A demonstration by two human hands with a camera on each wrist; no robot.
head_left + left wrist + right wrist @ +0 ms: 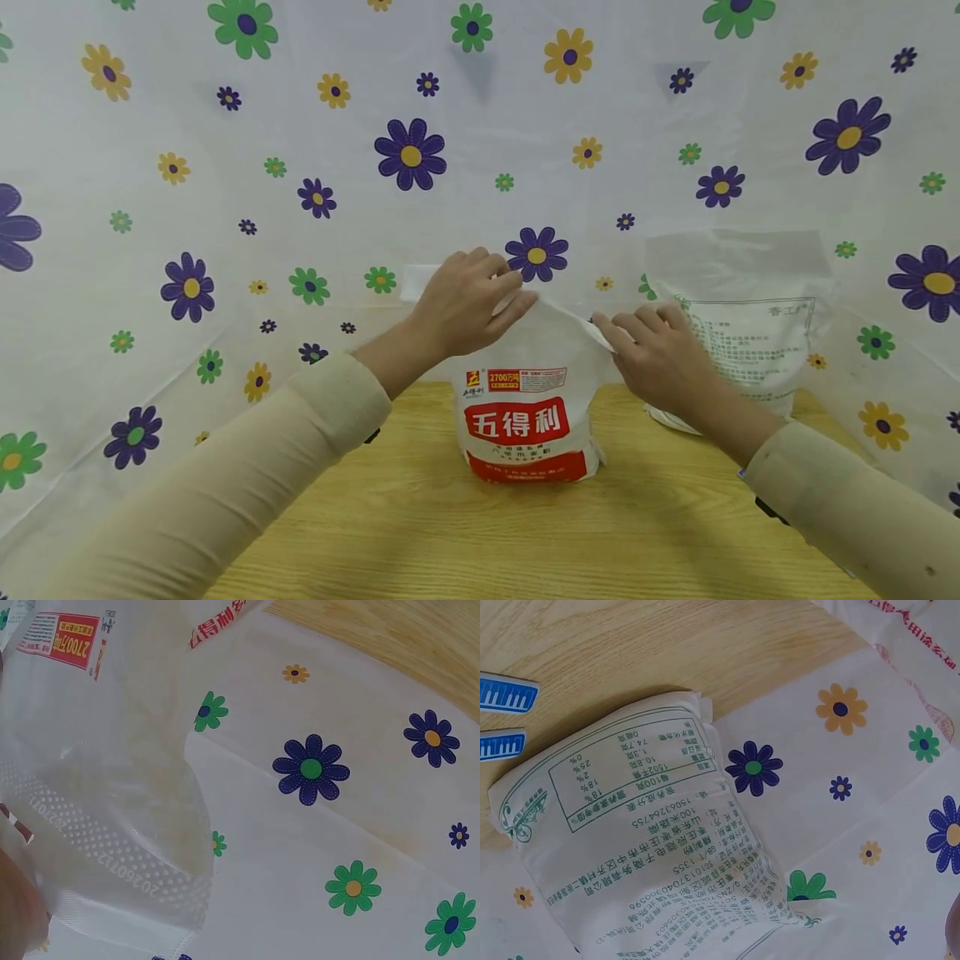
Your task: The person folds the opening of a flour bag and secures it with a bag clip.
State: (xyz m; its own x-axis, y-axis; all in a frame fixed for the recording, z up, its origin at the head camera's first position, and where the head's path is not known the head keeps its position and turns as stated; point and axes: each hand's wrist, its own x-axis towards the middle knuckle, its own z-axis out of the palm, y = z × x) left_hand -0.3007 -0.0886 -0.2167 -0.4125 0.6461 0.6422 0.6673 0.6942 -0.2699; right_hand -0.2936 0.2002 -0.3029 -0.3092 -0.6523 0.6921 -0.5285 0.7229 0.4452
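Note:
A white flour bag (513, 421) with red labels stands on the wooden table, its top edge pulled up and stretched between both hands. My left hand (476, 300) grips that upper edge near its left end, and a white flap of the bag sticks out beyond the hand. At the lower right end of the same edge, my right hand (660, 354) pinches the plastic with thumb and fingers. In the left wrist view the bag's clear-white upper part (150, 817) shows dotted embossing and a printed date. Only a sliver of the right hand (954, 930) appears in its own wrist view.
A second white bag (750, 333) with green print stands behind the right forearm. Two blue-and-white striped items (506, 694) lie on the table beside it. Behind everything hangs a flower-patterned white sheet (300, 150). The wooden tabletop (420, 542) extends in front.

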